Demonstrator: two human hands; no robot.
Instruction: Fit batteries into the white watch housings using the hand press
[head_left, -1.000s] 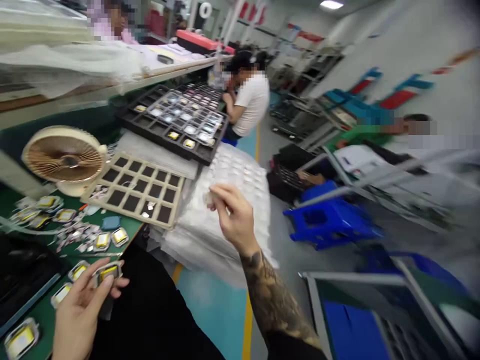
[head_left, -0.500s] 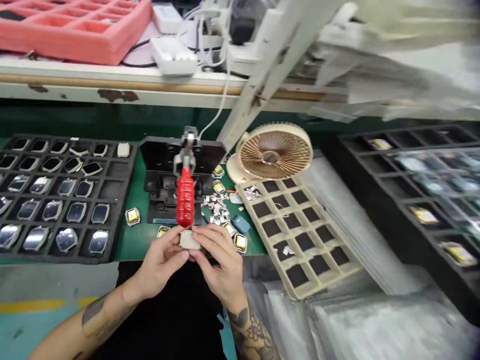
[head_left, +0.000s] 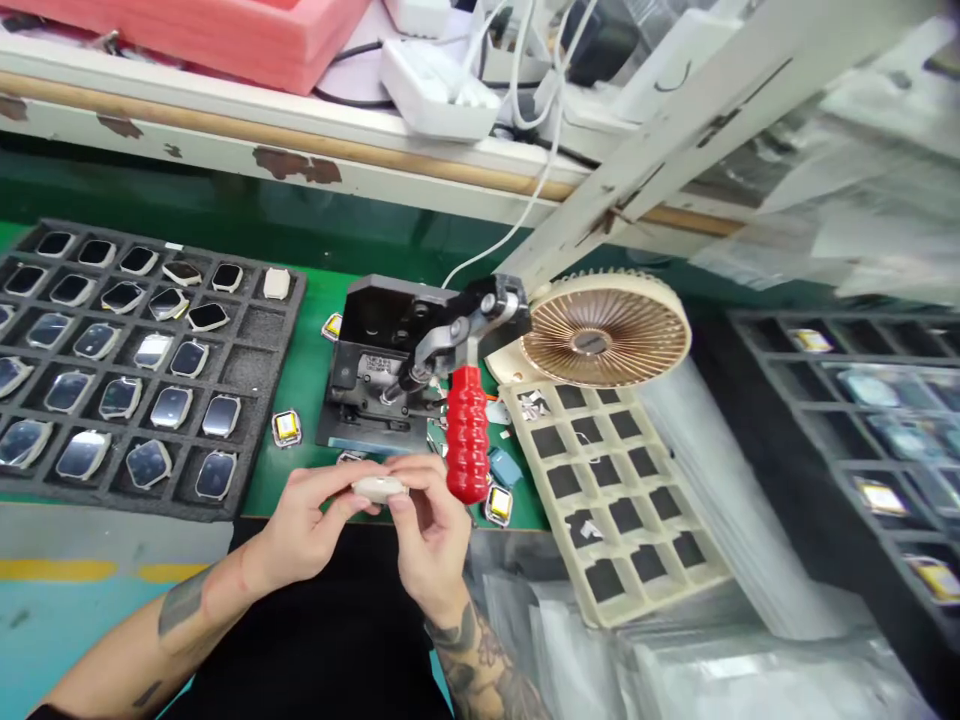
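Observation:
A pale cream smartwatch case (head_left: 379,488) is pinched between both hands near the table's front edge, tilted so that its narrow side shows. My left hand (head_left: 311,525) grips its left end with thumb and fingers. At the other end, my right hand (head_left: 431,530) has its thumb on the near side and fingers over the top. Just beyond the hands stands a black toggle press (head_left: 382,370); its red handle (head_left: 467,435) hangs to the right, close to my right fingers. Loose watch parts with yellow pieces (head_left: 286,427) lie on the green table.
On the left, a dark foam tray (head_left: 251,368) holds rows of watches. A fan (head_left: 592,335) stands behind a beige compartment tray (head_left: 637,600). Farther right is a black tray (head_left: 847,435) with parts. A slanted white post (head_left: 637,170) rises behind the press.
The view has shifted, and the press handle has swung from the middle to the right. The watch case has turned from its flat face to its edge, still in both hands.

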